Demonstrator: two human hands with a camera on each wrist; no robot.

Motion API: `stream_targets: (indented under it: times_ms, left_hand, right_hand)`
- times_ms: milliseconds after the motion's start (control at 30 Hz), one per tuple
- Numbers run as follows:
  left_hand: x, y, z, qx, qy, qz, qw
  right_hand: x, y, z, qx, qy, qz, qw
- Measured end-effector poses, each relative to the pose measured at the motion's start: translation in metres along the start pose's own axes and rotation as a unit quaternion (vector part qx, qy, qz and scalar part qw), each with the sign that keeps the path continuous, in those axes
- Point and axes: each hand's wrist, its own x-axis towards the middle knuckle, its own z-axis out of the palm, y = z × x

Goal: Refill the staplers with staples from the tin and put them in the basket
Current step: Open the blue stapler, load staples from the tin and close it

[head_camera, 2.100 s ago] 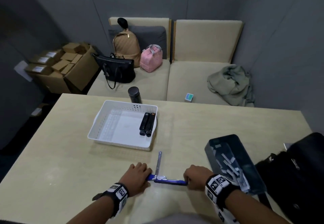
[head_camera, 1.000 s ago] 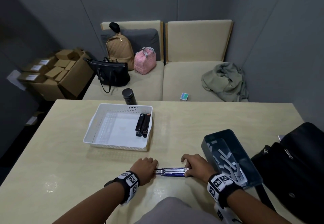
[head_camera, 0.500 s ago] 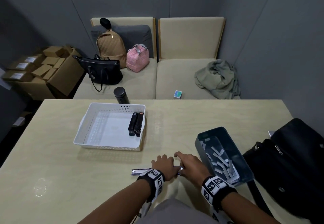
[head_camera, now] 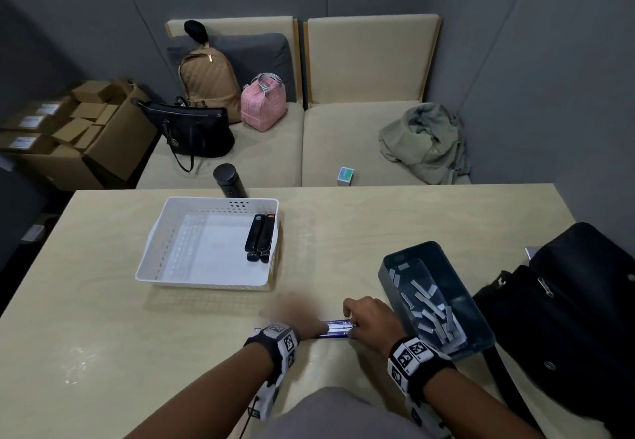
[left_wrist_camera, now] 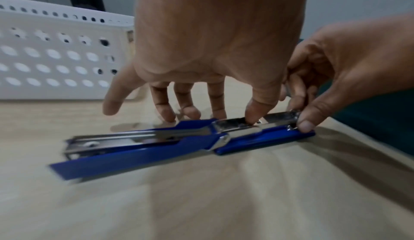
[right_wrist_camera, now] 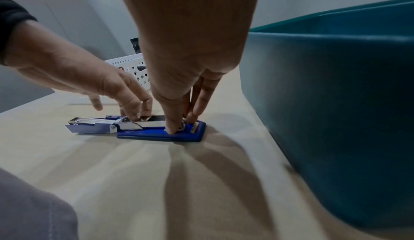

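grey walls and a beige sofa with bags behind; pale wooden surface (head_camera: 103, 335) filling the lower half of the head view. blue stapler (left_wrist_camera: 201, 141) lying flat and swung open at lower centre, just left of the dark tin (head_camera: 388, 273) of staples (head_camera: 433, 315). white basket (head_camera: 151, 256) above it at centre left, already holding two black staplers (head_camera: 260, 236) against its right wall.

likely to go wrong: open stapler pivoting or skidding under fingertip pressure, since only its right end is pinned; staples in the metal channel jamming or springing out if pushed crooked; tin nudged by the right wrist, sitting very close.

left hand (left_wrist_camera: 212, 48) arched over the stapler's middle, fingers spread and pointing down, thumb tip pressing into the channel, not wrapped round anything. right hand (right_wrist_camera: 190, 57) reaching down from above, thumb and fingers pinching the right end of the stapler against the surface. left hand blurred in the head view.
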Motion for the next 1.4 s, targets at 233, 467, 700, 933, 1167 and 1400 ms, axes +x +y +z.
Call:
stream_targets:
  times_ms: [233, 467, 700, 933, 1167, 1400]
  left_hand:
    - [0.001, -0.016, 0.006, -0.095, -0.028, 0.008, 0.995]
    - [-0.005, 0.0, 0.01, -0.122, 0.009, 0.048, 0.991]
    - [0.021, -0.007, 0.013, -0.159, -0.03, 0.084, 0.983]
    - [0.003, -0.005, -0.004, -0.135, -0.021, 0.124, 0.983]
    - [0.008, -0.006, -0.004, -0.133, -0.027, 0.131, 0.982]
    - [0.012, -0.007, -0.001, -0.128, -0.025, 0.131, 0.983]
  right_hand:
    - [0.0, 0.002, 0.002, 0.018, 0.007, 0.002, 1.0]
    - [-0.004, -0.002, -0.002, -0.001, -0.005, -0.015, 1.0]
    - [-0.012, 0.006, -0.024, 0.09, 0.082, -0.076, 0.99]
    - [-0.003, 0.046, -0.08, 0.241, 0.336, 0.055, 0.909]
    - [-0.018, 0.113, -0.055, 0.027, 0.108, 0.188, 0.976]
    - [-0.026, 0.114, -0.03, -0.043, 0.036, 0.197, 0.979]
